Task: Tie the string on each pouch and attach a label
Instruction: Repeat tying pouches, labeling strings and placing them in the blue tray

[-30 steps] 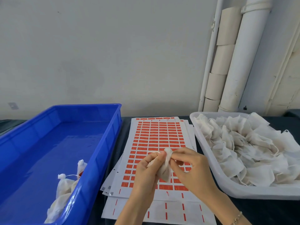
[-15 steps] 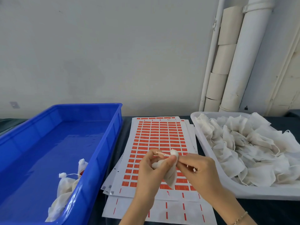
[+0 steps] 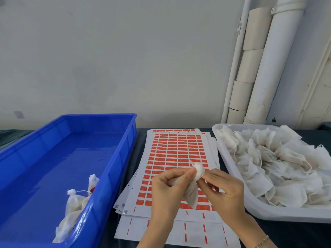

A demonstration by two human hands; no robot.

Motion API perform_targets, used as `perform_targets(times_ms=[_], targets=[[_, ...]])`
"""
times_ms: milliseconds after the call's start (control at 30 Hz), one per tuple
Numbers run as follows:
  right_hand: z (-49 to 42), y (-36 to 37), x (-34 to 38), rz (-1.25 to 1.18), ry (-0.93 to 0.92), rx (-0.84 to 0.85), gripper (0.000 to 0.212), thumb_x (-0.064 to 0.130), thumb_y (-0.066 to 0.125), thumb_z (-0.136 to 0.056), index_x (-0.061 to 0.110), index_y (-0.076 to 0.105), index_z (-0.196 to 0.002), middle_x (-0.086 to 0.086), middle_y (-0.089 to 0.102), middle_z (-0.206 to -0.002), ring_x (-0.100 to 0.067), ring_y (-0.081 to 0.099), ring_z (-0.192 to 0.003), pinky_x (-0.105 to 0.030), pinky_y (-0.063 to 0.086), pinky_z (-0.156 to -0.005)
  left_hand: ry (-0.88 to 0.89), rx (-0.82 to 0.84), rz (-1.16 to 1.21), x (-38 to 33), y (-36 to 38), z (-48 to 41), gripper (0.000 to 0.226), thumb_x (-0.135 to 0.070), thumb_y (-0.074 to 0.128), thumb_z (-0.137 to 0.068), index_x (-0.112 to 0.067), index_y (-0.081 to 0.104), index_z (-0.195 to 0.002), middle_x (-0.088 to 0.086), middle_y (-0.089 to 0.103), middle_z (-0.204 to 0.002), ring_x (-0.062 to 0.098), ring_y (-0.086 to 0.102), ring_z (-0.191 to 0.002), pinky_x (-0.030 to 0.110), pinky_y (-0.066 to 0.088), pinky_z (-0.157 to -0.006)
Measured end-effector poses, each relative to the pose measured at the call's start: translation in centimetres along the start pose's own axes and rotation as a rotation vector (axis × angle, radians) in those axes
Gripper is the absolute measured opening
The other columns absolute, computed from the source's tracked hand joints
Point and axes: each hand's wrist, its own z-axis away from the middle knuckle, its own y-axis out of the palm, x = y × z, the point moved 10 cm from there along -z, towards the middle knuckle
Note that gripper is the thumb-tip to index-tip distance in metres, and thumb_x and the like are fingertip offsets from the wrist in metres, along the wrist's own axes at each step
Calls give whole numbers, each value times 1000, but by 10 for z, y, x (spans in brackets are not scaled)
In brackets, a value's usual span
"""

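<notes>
Blue bin (image 3: 100,115): tied pouches (image 3: 75,206) in near corner.
White tray (image 3: 223,158): untied pouches (image 3: 268,167), heaped.
Label sheets (image 3: 179,149): beneath your hands.
Left hand (image 3: 166,190): thumb and forefinger pinch the pouch (image 3: 192,196) at its neck; ease off and the gather likely opens.
Right hand (image 3: 225,192): fingers curled, pinching the neck's other side.
String (image 3: 192,162): short end above the neck; may slip free.

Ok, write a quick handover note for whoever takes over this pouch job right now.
Hands: left hand grips the pouch by its body; right hand pinches its gathered neck, above the label sheets.
Done: a few tied pouches lie in the blue bin, near corner.
Left: finish tying this pouch, label it, then work through the loose pouches piled in the white tray on the right.
</notes>
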Motion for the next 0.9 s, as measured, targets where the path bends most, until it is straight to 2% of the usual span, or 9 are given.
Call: perform_targets(times_ms=[133,233,333,400,500,700,800,900], targets=[[-1,-1,4,65,-57,21,28,26,67,-80,0,75,-88,-2,73,-81,0,63,-80,-9,52,-72,-36,24,-64,1,-1,-2,5,-36,76,-71,-35,78,-67,-11,74,-78,5,69,-79,12,50,-59],[-2,0,2,70,-22,61,29,29,66,-81,3,76,-88,-1,74,-82,0,63,-79,-7,51,-70,-4,78,-128,-4,1,-3,18,-27,74,-78,-37,76,-64,-14,74,-76,-1,67,-77,6,47,-56],[-3,5,-6,70,44,129,15,18,75,-78,8,77,-89,4,73,-81,3,62,-75,-5,49,-66,40,168,-252,-11,7,-4,14,-28,71,-81,-37,75,-72,-20,72,-77,-5,65,-81,5,47,-58],[-4,7,-12,93,97,157,17,14,79,-73,11,77,-89,5,74,-82,1,65,-73,-10,53,-64,43,166,-326,-9,5,-6,11,-29,71,-82,-37,73,-75,-24,71,-79,-7,63,-83,7,48,-59],[-6,10,-12,147,125,181,21,23,74,-72,11,77,-90,4,74,-83,-6,68,-72,-18,57,-63,-1,107,-314,-1,-2,-10,7,-29,72,-81,-34,73,-78,-23,70,-78,-6,63,-81,9,49,-58],[-13,18,-13,209,181,282,25,32,69,-73,14,75,-89,3,75,-86,-10,68,-70,-20,57,-63,-22,40,-335,10,-9,-12,6,-32,72,-81,-34,72,-75,-19,70,-74,-1,65,-77,11,51,-61],[-13,18,-13,233,180,292,23,33,68,-73,16,75,-87,3,75,-86,-9,68,-68,-15,53,-64,-13,3,-329,14,-14,-14,4,-31,73,-79,-29,73,-75,-17,71,-73,0,66,-75,14,53,-62],[-9,18,-18,210,231,301,22,35,66,-76,19,73,-89,7,73,-88,-1,62,-64,-9,50,-63,-11,13,-308,16,-15,-15,5,-30,74,-79,-27,74,-74,-15,71,-74,1,66,-75,16,54,-62]])
